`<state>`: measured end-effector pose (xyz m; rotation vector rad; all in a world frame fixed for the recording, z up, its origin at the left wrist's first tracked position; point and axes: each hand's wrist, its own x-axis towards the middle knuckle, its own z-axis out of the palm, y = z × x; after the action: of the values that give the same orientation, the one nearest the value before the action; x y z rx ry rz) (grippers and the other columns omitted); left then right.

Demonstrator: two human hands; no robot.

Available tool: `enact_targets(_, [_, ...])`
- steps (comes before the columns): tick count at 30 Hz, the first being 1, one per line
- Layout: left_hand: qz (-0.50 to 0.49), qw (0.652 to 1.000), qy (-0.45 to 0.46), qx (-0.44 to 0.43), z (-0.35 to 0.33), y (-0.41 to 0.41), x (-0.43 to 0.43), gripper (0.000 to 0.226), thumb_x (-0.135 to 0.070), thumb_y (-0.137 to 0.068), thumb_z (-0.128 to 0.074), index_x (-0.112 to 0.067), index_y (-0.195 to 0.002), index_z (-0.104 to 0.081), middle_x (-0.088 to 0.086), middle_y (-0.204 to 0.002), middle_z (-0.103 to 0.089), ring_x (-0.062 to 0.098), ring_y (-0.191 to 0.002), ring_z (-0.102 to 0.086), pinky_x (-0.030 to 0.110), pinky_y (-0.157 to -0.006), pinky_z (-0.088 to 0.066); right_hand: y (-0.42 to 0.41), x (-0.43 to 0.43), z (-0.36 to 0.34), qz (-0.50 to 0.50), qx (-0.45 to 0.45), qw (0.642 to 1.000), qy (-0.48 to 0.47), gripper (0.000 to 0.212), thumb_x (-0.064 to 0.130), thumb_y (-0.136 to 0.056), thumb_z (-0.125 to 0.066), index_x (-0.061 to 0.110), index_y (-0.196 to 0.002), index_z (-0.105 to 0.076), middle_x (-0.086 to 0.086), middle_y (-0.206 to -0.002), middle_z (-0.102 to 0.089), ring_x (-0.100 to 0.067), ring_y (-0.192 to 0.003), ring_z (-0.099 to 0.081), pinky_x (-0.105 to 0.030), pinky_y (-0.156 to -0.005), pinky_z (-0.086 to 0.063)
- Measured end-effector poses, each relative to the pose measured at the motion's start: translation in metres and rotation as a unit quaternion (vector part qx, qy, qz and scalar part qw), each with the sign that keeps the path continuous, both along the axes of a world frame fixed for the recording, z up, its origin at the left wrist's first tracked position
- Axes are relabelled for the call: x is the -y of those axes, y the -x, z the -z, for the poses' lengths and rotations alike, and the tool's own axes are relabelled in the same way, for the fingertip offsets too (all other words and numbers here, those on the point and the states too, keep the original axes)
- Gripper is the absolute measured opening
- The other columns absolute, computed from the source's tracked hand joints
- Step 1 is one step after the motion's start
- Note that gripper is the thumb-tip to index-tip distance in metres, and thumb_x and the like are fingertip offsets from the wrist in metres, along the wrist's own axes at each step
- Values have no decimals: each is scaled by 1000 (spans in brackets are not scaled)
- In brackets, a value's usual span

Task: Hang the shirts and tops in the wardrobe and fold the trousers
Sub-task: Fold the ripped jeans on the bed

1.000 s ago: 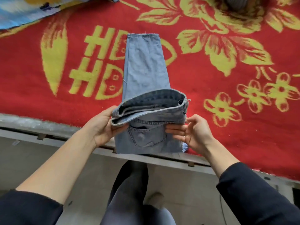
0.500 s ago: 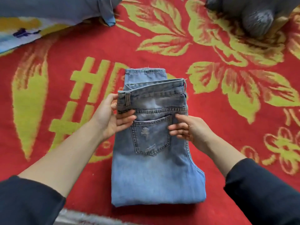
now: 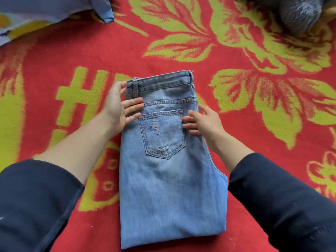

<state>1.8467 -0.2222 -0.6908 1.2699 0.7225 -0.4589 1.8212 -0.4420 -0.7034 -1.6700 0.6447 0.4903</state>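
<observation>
Neatly folded jeans (image 3: 169, 179) lie between left grip (image 3: 119, 108) and right grip (image 3: 204, 122) — both spread, touching them.

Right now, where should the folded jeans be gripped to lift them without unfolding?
Probably both long side edges, coming in from left and right together, sliding underneath. The jeans lie flat in stacked layers, fold nearest the person, so pinching the waistband alone would likely unfold them.

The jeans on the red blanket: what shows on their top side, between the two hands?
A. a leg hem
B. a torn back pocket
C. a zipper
B: a back pocket with frayed tears lies face up on the folded jeans, between the left hand and the right hand.
</observation>
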Motion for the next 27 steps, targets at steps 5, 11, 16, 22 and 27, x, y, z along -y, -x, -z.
enact_targets(5, [187, 918, -289, 194, 17, 51, 13, 65, -36, -81, -50, -28, -144, -37, 2, -133, -56, 10, -116, -54, 32, -99, -41, 58, 4, 5, -189, 168, 948, 194, 45, 14, -86, -60, 17, -130, -52, 0, -97, -68, -16, -85, -62, -30, -80, -46])
enact_targets(11, [435, 738, -414, 307, 31, 194, 19, 62, -39, -86, -46, -19, -144, -38, 3, -152, -33, 14, -142, -25, 28, -115, -18, 168, 43, 6, -434, 302, 782, 329, 45, 35, -85, -57, 12, -123, -60, -3, -128, -61, -18, -118, -56, -27, -96, -39])
enact_targets(16, [557, 639, -437, 301, 46, 264, 21, 76, -57, -81, -51, -26, -148, -32, 4, -157, -22, 24, -146, -13, 38, -113, -15, 223, 67, 9, -535, 280, 730, 320, 78, 58, -77, -61, 17, -141, -44, -3, -150, -40, -20, -140, -36, -34, -110, -29])
enact_targets(22, [625, 568, -478, 241, 47, 270, 28, 108, -29, -47, -70, -17, -147, -32, 15, -155, -25, 40, -141, -22, 48, -114, -22, 228, 69, 24, -629, 238, 643, 366, 104, 38, -45, -79, 10, -140, -45, -7, -145, -47, -24, -132, -47, -37, -111, -33])
enact_targets(27, [652, 524, -503, 218, 30, 258, 35, 107, -2, -34, -77, -6, -137, -49, 22, -144, -42, 46, -129, -42, 49, -97, -44, 209, 65, 15, -604, 231, 693, 319, 51, 33, -78, -50, 14, -123, -64, -4, -133, -60, -21, -124, -56, -43, -97, -50])
